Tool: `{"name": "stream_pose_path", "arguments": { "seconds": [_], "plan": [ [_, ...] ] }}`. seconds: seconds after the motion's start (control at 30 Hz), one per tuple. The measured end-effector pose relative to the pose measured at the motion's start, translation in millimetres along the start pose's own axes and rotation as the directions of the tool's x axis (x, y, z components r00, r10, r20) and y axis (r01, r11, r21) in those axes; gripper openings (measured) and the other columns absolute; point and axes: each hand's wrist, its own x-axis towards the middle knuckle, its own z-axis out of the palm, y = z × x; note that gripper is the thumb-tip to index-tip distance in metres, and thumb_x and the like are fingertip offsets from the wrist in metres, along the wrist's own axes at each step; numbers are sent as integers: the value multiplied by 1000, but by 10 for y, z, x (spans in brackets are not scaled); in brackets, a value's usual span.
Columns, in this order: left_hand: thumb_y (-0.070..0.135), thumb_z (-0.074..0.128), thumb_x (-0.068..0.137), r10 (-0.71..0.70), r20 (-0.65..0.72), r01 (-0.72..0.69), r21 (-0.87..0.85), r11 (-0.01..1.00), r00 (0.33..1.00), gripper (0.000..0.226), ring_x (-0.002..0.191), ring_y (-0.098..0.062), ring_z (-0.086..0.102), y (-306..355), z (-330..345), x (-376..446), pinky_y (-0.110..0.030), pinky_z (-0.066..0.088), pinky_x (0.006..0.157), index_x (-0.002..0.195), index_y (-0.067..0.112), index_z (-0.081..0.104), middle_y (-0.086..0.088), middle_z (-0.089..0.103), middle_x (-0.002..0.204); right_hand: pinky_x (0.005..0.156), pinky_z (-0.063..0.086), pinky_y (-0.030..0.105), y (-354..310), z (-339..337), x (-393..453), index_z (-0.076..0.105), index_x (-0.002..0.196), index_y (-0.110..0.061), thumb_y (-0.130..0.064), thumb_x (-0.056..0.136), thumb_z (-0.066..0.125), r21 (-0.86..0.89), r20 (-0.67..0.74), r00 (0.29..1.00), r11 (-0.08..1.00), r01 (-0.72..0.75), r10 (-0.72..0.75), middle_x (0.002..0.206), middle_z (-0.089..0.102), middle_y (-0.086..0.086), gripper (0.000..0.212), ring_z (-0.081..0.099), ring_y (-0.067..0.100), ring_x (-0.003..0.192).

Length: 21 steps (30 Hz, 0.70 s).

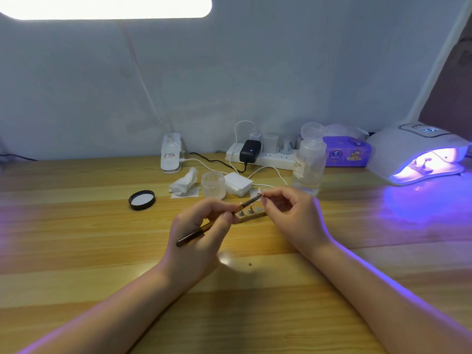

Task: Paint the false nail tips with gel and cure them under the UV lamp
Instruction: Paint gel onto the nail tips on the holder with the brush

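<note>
Nail tip (260, 194), on a small stand pinched in the right hand (288, 213), held above the desk (76, 251) middle; brush (219, 221) tip touching it, so painting looks under way on this piece. Left hand (199, 233) grip: fingers curled round the brush handle, pen-fashion. Right hand grip: narrow pinch of thumb and fingers; what exactly they clasp is too small to tell.

Holder block (251, 215), just behind the hands: two stands seated, one bare disc, apparently the lifted tip's seat. Whether the seated tips are coated cannot be told.

UV lamp (419, 152), desk's right edge, lit violet, with another holder inside: one batch seems to be curing. Judged roughly midway; the held tip and block remain to cure.

Jar (213, 184), open, toward the back edge; lid (142, 199) to its left. Wipes (238, 183), bottle (309, 162), tissue (184, 181) nearby.
</note>
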Motion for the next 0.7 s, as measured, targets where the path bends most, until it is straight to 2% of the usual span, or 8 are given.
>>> {"name": "stream_pose_path", "arguments": {
  "seconds": [0.1,0.3,0.4,0.47,0.7],
  "plan": [
    [28,56,87,19,-20,-19,-10,1000,1000,18,82,-18,69,-4,-4,6,-32,54,74,96,22,70,0,73,83,66,55,24,0,-10,-6,71,93,-20,-7,84,68,5,18,1000,1000,15,-15,77,69,0,17,62,12,71],
    [27,58,94,34,-55,-35,-14,999,998,23,83,-8,68,-49,34,26,-20,53,73,115,20,64,6,72,92,64,54,29,-27,-13,-6,69,96,-24,-6,84,67,33,35,999,999,12,-13,74,66,3,22,60,15,70],
    [24,62,95,46,2,-46,-22,999,999,20,86,-12,67,-45,20,19,-24,54,74,114,24,65,4,71,95,65,54,29,-35,-17,-5,68,97,-24,-5,84,67,37,45,999,999,23,-24,75,66,4,24,60,16,71],
    [27,61,94,102,44,-104,44,994,994,18,87,-17,66,-36,8,19,-29,54,73,110,24,68,5,69,94,66,54,31,-40,-15,-5,68,98,-24,-4,84,67,31,49,998,999,29,-30,76,66,4,24,60,16,71],
    [22,54,96,156,73,-165,138,977,985,19,88,-18,65,-39,-7,36,-28,53,73,109,24,69,9,66,96,66,53,33,-48,-17,-3,66,106,-24,-4,85,66,10,66,997,999,47,-47,75,65,4,29,59,16,70]
  ]
}}
